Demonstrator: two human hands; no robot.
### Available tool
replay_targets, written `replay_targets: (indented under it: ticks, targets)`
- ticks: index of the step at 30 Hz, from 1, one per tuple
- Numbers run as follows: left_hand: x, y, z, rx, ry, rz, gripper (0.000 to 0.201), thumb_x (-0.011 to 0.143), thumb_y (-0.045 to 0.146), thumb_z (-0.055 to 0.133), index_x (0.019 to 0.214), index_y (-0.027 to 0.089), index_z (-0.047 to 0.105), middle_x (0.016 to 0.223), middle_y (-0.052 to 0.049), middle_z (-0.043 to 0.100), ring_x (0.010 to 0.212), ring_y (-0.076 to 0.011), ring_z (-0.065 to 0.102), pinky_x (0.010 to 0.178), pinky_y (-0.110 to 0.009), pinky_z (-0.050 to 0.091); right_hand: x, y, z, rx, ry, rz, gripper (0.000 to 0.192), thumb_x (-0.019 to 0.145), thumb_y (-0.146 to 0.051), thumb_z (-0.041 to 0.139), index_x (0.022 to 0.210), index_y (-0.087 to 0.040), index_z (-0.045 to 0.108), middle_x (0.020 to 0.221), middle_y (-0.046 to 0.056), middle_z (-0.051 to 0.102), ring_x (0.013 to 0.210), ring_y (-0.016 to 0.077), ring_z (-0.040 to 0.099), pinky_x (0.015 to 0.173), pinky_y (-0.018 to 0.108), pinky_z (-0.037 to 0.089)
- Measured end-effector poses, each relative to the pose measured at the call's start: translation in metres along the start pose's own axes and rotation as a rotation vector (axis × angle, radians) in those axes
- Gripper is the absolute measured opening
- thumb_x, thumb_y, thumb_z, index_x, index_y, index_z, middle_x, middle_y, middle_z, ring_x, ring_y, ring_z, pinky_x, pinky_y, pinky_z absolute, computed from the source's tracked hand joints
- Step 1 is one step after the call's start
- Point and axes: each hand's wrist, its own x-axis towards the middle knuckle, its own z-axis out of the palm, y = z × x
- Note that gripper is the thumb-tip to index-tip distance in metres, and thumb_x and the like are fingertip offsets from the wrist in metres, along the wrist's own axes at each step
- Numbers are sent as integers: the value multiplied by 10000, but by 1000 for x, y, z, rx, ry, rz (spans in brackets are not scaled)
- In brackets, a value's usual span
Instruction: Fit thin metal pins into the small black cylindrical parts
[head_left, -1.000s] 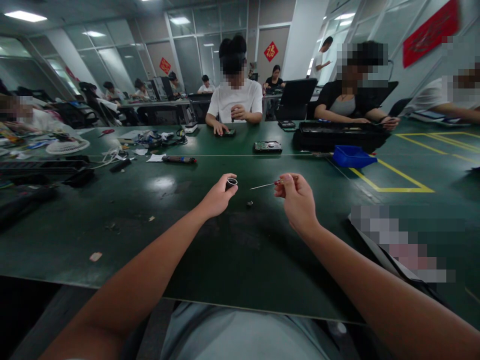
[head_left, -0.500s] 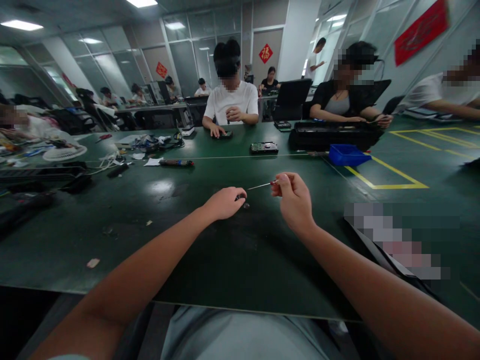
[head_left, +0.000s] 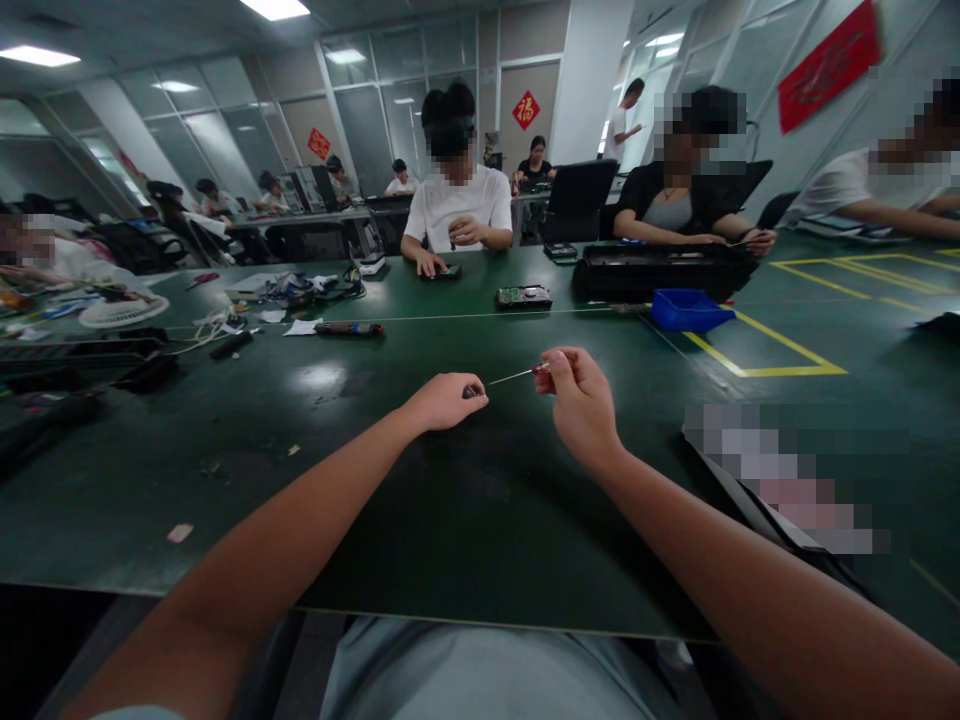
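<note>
Hands meet over the middle of the green worktop [head_left: 225, 440]: your left hand [head_left: 442, 400] rests low on the mat, fingers closed around a small dark part [head_left: 471, 392] that barely shows at the fingertips, while your right hand [head_left: 581, 400] pinches the red-handled end of a thin precision screwdriver [head_left: 517, 375], its shaft aimed at that part. The part looks light, hard and easy to let slip, so a pinch by its sides suits it best; the slender shaft looks liable to bend, so hold it by the handle. Bare mat lies all around both hands, the near edge well back by your forearms. A circuit board [head_left: 524, 296], a blue tray [head_left: 688, 310] and co-workers sit well apart across the worktop.
</note>
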Motion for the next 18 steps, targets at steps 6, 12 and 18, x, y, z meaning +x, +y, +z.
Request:
replay_targets:
  ticks: [6,12,18]
  targets:
    - [-19,-29,-35,-523,102,-271,224,865,285,616,1054,173,659,949,-77,687,600,-114,578,464,-212,343,0,-2,-1,-1,-24,22,198,959,-392,460,931,-235,577,806,27,645,742,170,613,707,344,507]
    - [-66,-90,-86,-1127,412,-534,192,877,173,517,1026,155,637,761,-30,575,562,-114,496,444,-210,336,2,6,0,-6,-26,16,211,956,-403,468,936,-230,586,813,31,648,746,172,613,714,352,505]
    - [-137,-136,-143,-1210,837,-690,214,967,238,399,813,150,519,588,17,534,537,-95,446,502,-196,342,3,10,2,2,-21,23,214,946,-416,477,938,-232,587,810,25,648,753,176,619,724,356,503]
